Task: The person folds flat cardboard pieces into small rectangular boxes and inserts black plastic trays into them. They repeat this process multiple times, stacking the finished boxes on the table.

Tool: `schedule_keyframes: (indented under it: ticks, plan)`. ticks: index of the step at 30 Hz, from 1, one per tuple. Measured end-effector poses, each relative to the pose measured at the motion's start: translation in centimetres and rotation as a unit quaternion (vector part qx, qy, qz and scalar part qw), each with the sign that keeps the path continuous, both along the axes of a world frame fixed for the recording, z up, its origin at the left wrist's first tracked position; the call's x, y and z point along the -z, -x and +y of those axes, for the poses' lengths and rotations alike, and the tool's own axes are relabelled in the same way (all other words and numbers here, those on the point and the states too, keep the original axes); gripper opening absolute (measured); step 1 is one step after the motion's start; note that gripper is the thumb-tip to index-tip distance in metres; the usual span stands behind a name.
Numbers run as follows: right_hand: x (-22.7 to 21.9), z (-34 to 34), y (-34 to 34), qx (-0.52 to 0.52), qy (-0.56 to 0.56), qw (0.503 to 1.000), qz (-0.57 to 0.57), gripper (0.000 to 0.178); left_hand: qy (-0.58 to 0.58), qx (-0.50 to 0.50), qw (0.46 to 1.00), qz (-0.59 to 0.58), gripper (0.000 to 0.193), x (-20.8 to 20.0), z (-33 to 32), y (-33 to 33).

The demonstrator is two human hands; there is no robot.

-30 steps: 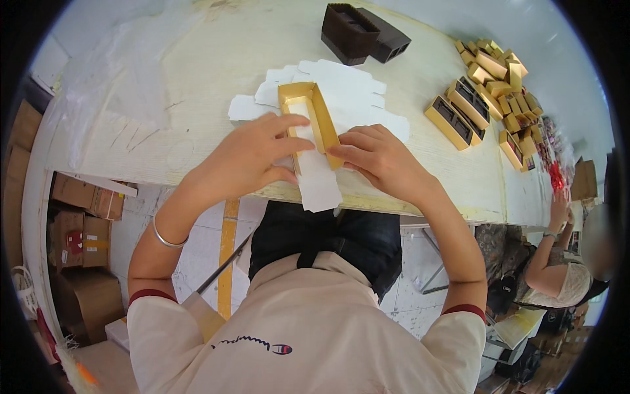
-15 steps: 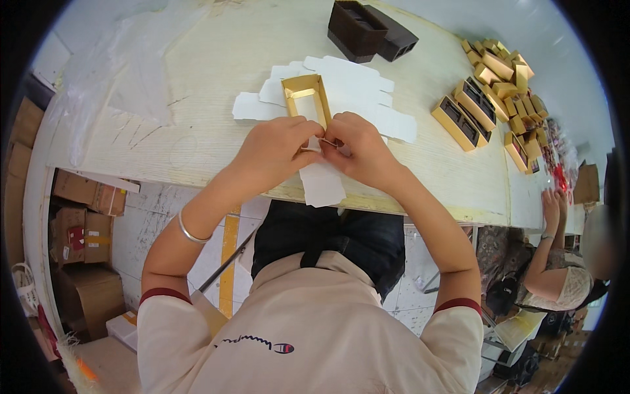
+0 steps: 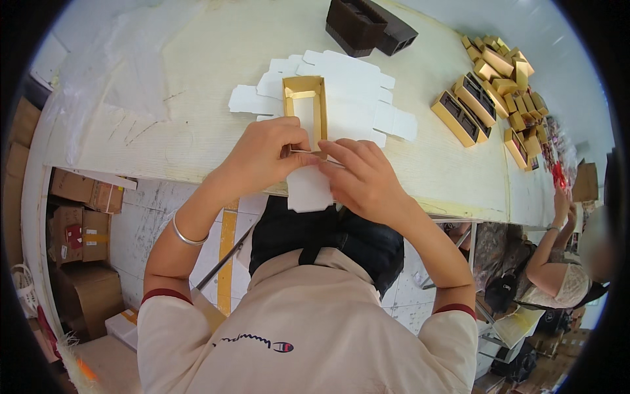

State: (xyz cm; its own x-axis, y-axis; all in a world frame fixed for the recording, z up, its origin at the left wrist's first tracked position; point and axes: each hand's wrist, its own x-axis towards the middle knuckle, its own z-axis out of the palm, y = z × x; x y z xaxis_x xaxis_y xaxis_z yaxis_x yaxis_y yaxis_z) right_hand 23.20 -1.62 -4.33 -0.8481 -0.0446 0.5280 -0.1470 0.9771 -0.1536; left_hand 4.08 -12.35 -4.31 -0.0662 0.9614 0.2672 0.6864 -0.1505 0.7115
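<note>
A partly folded cardboard box (image 3: 320,108) with gold inner walls stands at the front of the table. Its near end lies between my hands, and a white flap (image 3: 309,190) hangs from it past the table edge. My left hand (image 3: 266,151) is closed, with thumb and fingers pinching the left near corner. On the right near corner, my right hand (image 3: 367,177) grips the fold with fairly straight fingers; its thumb is mostly hidden. Under and beyond the box lie several flat white box blanks (image 3: 351,85), overlapping each other.
Two dark brown plastic trays (image 3: 357,29) sit at the far edge. Gold boxes with dark inserts (image 3: 456,118) and a pile of smaller gold boxes (image 3: 518,98) occupy the right. Clear plastic film (image 3: 125,72) covers the far left. Another person's hands (image 3: 563,207) are at the right.
My right hand has slid slightly lower, and its fingers have straightened across the fold. The white flap has shifted a little left and now hangs lower.
</note>
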Motion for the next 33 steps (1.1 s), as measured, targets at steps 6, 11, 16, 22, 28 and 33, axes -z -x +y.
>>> schedule_keyframes:
  ticks: [6, 11, 16, 22, 28, 33]
  plan:
    - [1.6, 1.5, 3.1, 0.0, 0.599, 0.799, 0.042, 0.037, 0.108, -0.008, 0.974, -0.202, 0.024, -0.4, 0.6, 1.3]
    - [1.4, 0.6, 3.2, 0.052, 0.42, 0.903, 0.072, 0.031, 0.022, -0.043, 0.988, -0.146, 0.011, -0.2, 0.5, 0.0]
    - [1.7, 0.4, 2.5, 0.056, 0.207, 0.973, 0.083, 0.018, -0.097, -0.099, 0.99, -0.02, 0.017, 1.1, 0.3, -1.3]
    - [0.1, 1.5, 2.8, 0.011, 0.144, 0.989, -0.016, 0.021, -0.175, -0.095, 0.973, 0.116, 0.017, 2.8, -0.7, -2.1]
    - [-1.6, 3.1, 2.4, -0.043, 0.362, 0.926, -0.094, 0.031, -0.059, -0.091, 0.992, 0.066, 0.01, 0.2, -0.6, -1.5]
    - [-0.7, 2.8, 1.4, 0.051, 0.267, 0.959, -0.083, 0.041, -0.056, -0.111, 0.989, 0.074, 0.005, 0.1, -1.1, -1.5]
